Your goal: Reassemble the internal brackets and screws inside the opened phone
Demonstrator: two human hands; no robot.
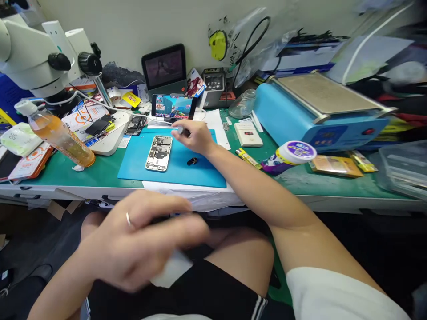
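green bench [106,175], open phone [159,154]

it lies on a blue mat [178,166]; one black bit [192,161] seems taken out, more parts [154,149] sit inside; right hand [197,135] pinches a dark thing [183,131]; left hand [140,238] is blurry, cannot tell its grip

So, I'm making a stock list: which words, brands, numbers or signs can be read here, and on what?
No text reads clearly enough to quote.
Tub lid: pale characters on purple, blurred.
Bottle: orange print, blurred.
Propped phone: screen lettering, too small.
Plastic bag: black letters, blurred.
Blue machine: panel markings, too small.
White-and-orange packets: round orange emblem, wording illegible.
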